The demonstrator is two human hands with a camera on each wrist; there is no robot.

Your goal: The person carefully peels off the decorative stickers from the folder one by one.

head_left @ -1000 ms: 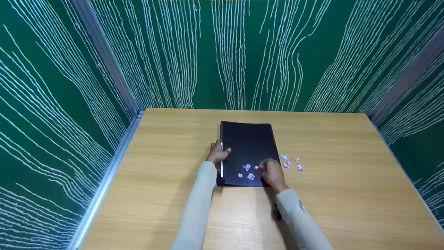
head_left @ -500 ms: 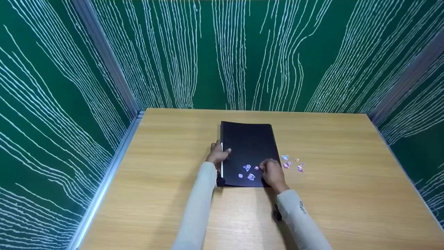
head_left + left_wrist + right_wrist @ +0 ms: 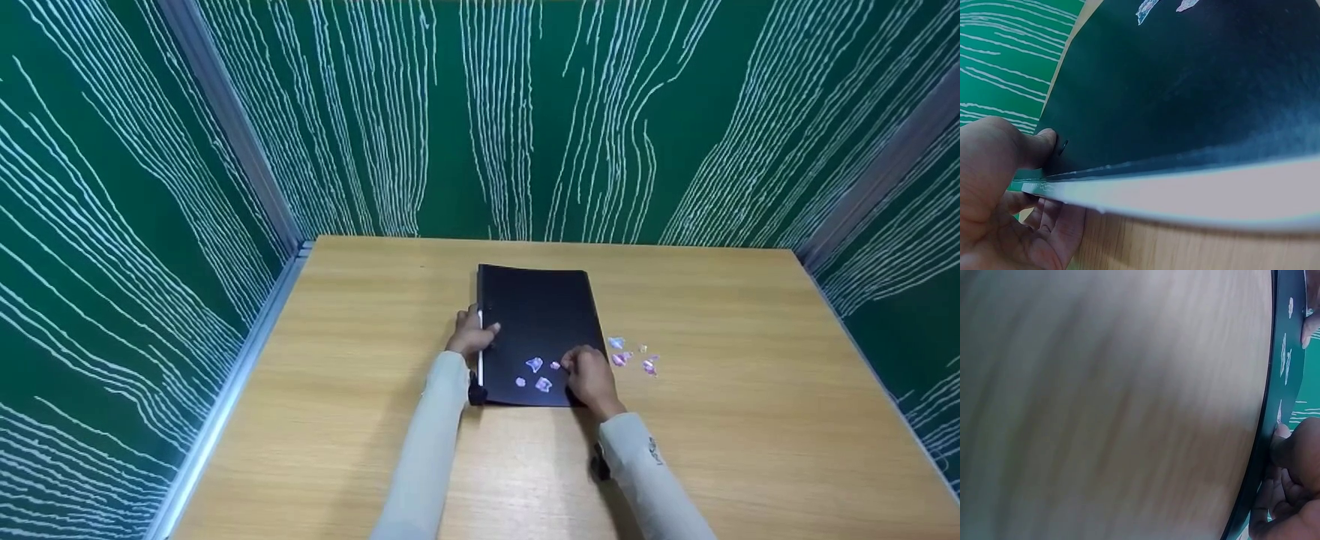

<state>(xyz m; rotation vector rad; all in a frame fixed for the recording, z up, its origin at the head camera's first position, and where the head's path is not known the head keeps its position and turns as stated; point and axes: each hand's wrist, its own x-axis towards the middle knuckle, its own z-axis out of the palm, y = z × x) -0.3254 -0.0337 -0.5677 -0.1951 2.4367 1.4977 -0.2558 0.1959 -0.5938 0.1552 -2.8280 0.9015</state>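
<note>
A black folder (image 3: 536,307) with a white strip along its left side lies on the wooden table. My left hand (image 3: 471,334) grips that side, its thumb on the black cover and its fingers below the edge, as the left wrist view shows. Over the cover's lower right part, my right hand (image 3: 591,373) has its fingers curled and pinches at a small pink sticker (image 3: 555,365); the thumb tip meets it in the right wrist view. Other shiny stickers lie on the cover, among them a purple sticker (image 3: 534,364) and a larger pinkish sticker (image 3: 543,384).
Right of the folder, several loose stickers lie on the table (image 3: 735,420), including a blue sticker (image 3: 616,343) and a pink sticker (image 3: 650,366). Green walls (image 3: 562,127) with white wavy lines enclose the table at the back and sides.
</note>
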